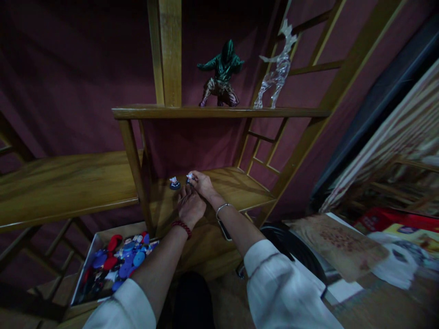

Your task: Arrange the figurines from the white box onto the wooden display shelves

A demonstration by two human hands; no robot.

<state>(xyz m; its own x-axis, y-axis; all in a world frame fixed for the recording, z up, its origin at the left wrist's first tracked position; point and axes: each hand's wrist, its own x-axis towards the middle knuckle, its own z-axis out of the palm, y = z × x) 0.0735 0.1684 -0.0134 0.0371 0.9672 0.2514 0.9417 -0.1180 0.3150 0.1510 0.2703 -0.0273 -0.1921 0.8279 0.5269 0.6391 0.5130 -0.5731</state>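
Note:
On the lower wooden shelf (pixel 236 185), my right hand (pixel 203 183) pinches a small white-and-dark figurine (pixel 190 177) with a round dark base. My left hand (pixel 190 208) is just in front of it, palm down, fingers stretched toward the base. Whether those fingertips touch the base is hard to see. A second, similar figurine (pixel 174 183) stands upright to the left, apart from both hands.
Above is a shelf edge (pixel 219 112) bearing a green hooded statue (pixel 222 73) and a clear deer figure (pixel 277 73). Below left, a box (pixel 82 274) holds several red and blue pieces. A phone (pixel 225 230) lies under my right forearm. Cardboard (pixel 338 244) lies at right.

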